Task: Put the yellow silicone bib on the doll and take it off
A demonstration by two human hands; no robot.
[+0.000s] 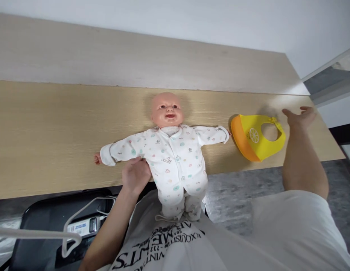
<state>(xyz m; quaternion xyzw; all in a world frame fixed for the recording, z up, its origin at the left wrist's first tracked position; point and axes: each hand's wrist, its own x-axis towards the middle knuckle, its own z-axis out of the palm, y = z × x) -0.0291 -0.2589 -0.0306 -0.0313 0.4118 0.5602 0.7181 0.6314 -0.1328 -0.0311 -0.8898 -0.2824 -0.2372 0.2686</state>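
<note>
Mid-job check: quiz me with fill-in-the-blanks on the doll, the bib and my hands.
The baby doll in a white printed romper lies on its ____ on the light wooden table.
The left hand rests against the side of the ____.
The open right hand, near the yellow-and-orange silicone bib, holds ____.
Missing: back; doll; nothing.

Item one: baby doll, bald, in a white printed sleepsuit. We find it lying face up across the wooden tabletop, arms spread wide, legs hanging over the near edge.

Item two: silicone bib, yellow with an orange catch pocket and a lemon-slice print. It lies just beside the doll's outstretched sleeve, and its neck fastening looks closed, as far as we can tell.
</note>
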